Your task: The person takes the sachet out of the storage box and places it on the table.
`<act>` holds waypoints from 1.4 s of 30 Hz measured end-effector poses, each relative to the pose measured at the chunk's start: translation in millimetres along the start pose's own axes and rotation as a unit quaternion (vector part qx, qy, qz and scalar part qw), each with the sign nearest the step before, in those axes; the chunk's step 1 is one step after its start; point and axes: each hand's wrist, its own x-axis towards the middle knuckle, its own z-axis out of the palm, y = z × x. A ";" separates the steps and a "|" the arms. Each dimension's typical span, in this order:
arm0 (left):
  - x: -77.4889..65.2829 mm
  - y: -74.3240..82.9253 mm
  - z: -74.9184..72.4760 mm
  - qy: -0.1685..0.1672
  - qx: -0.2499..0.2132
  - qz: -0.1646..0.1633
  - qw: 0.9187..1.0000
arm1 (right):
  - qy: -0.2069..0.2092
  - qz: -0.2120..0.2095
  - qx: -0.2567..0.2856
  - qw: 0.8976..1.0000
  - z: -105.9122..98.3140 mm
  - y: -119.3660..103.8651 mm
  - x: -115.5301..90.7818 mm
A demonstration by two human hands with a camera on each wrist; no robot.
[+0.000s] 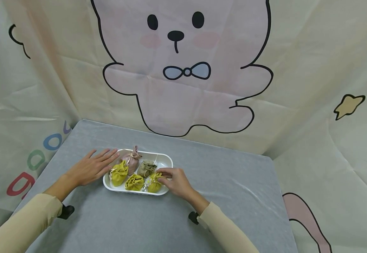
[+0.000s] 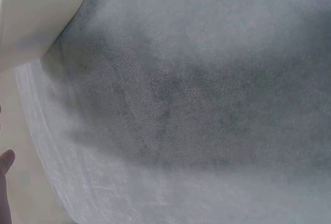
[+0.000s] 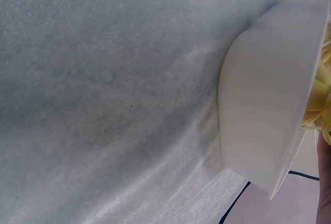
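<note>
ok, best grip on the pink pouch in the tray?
Probably a pinch on the gathered neck of the pink pouch, coming from above. The neck sticks up clear of the rounded body, while the left yellow pouch crowds that body on the near left side of the tray.

Markings: red, green, blue and purple letter-like outlines (image 1: 29,162) are running up the wall cloth (image 1: 12,140), head view's lower left; none is reading clearly.

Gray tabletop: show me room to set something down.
The tabletop is bare between its right edge and the right hand, and between the sleeves before the tray. Crowded: the tray itself, with pouches, left hand alongside.
</note>
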 end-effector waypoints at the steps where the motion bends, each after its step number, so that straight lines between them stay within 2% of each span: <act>1: 0.1 0.1 0.0 -0.001 -0.001 -0.001 1.000 | 0.001 -0.001 0.002 1.000 -0.7 -0.8 -0.1; 8: 0.8 2.0 -2.1 0.000 -0.015 -0.005 1.000 | 0.017 -0.018 0.016 1.000 -7.0 -5.6 -0.1; 18: 2.3 3.0 -4.0 -0.008 -0.023 -0.010 1.000 | 0.017 -0.012 0.002 1.000 -21.5 -10.2 0.9; 29: -0.3 3.2 -3.9 -0.013 -0.019 -0.010 1.000 | 0.052 -0.019 0.002 0.998 -37.9 -13.3 -0.5; 33: -0.9 3.1 -2.4 -0.010 -0.020 -0.009 1.000 | 0.059 -0.020 -0.010 0.998 -48.5 -26.5 -3.5; 38: -1.4 1.8 0.5 0.007 -0.021 -0.001 1.000 | 0.063 -0.023 0.005 0.998 -64.4 -47.6 -9.1; 42: -2.1 0.8 1.8 0.017 -0.025 0.003 1.000 | 0.073 -0.020 0.016 0.997 -72.9 -47.8 -10.1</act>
